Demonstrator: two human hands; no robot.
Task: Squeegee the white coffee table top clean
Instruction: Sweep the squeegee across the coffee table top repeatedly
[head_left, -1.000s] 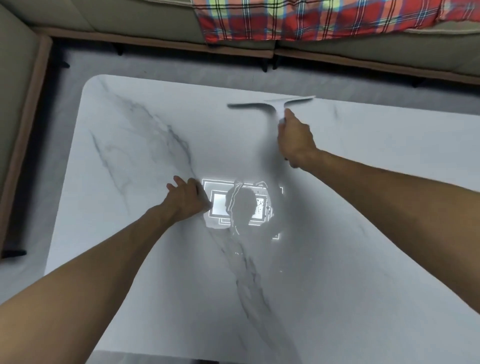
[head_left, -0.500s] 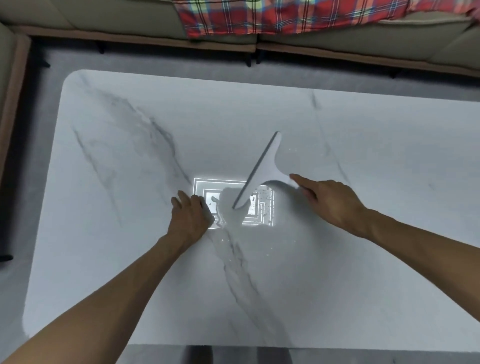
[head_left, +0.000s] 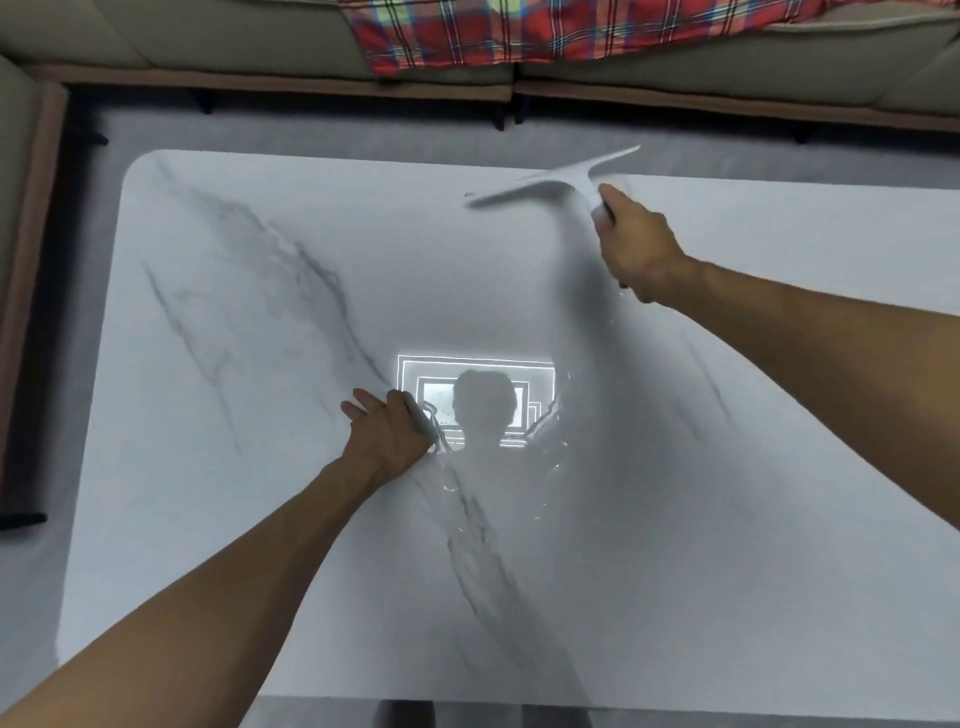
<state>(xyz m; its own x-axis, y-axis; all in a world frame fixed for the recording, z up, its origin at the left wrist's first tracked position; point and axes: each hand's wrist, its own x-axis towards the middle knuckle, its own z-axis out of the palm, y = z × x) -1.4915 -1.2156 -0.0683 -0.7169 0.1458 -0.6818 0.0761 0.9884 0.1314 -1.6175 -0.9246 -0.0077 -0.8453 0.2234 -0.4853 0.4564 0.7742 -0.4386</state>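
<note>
Head view, only one going: got the squeegee (head_left: 550, 184) back up at the far edge of the white coffee table top (head_left: 260, 519), with a blurred blade poking partly past that edge toward the sofa (head_left: 208, 47). Half a second ago had it dragged down to the middle, right by the ceiling light reflection (head_left: 540, 364); a second ago was up top as well. So reads as one pull finished and a reset for the next lane. Gripping the handle with the right hand (head_left: 636, 249), fingers wrapped round it. Keeping the left hand (head_left: 389, 431) planted on the top just left of the reflection, same as before, fingers curled under; can't tell if holding anything, maybe something pale at the knuckles. Still seeing water streaks (head_left: 545, 452) and beads around the reflection, so not done yet. Probably needs the next pull to overlap that wet strip, then carry on toward the near edge
</note>
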